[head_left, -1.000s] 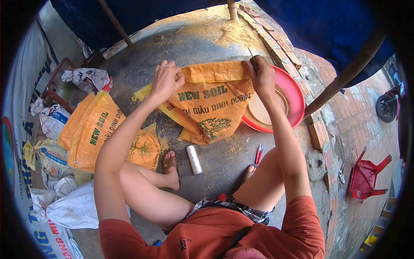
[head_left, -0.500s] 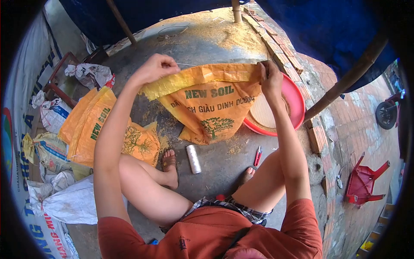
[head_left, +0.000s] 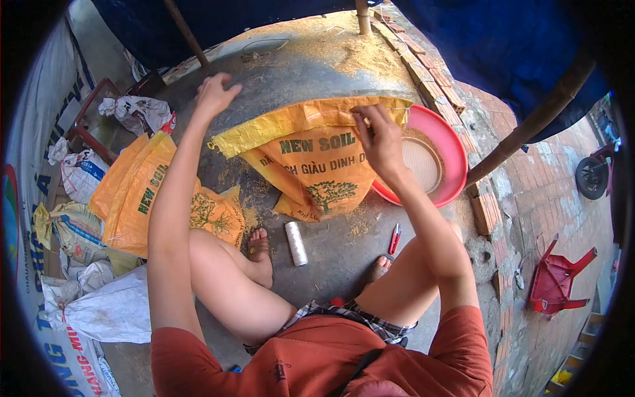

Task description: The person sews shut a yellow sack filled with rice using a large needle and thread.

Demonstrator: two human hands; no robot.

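An orange sack [head_left: 324,169] printed "NEW SOIL" stands in front of me, its yellow-orange top folded over in a band with pale stitch-like marks. My right hand [head_left: 383,142] is over the right half of this band, fingers bent close to the fold. Anything between those fingertips is too small to make out. Off the sack's upper left corner, my left hand [head_left: 215,96] is raised, thumb and forefinger apart, with nothing visible in it. A white spool of thread [head_left: 297,243] lies on the floor below the sack. Red thread snips [head_left: 395,239] lie near my right foot.
A pink-red basin [head_left: 453,152] with a round pale sieve-like piece sits behind the sack at right. More orange sacks [head_left: 132,192] and white bags [head_left: 109,304] crowd the left. Loose grain or husks [head_left: 370,56] cover the back floor. A red stool [head_left: 555,281] lies tipped at right.
My left hand has moved left and up, away from the sack's fold. My right hand has let go of the right corner and shifted left along the fold. The sack's right corner now shows.
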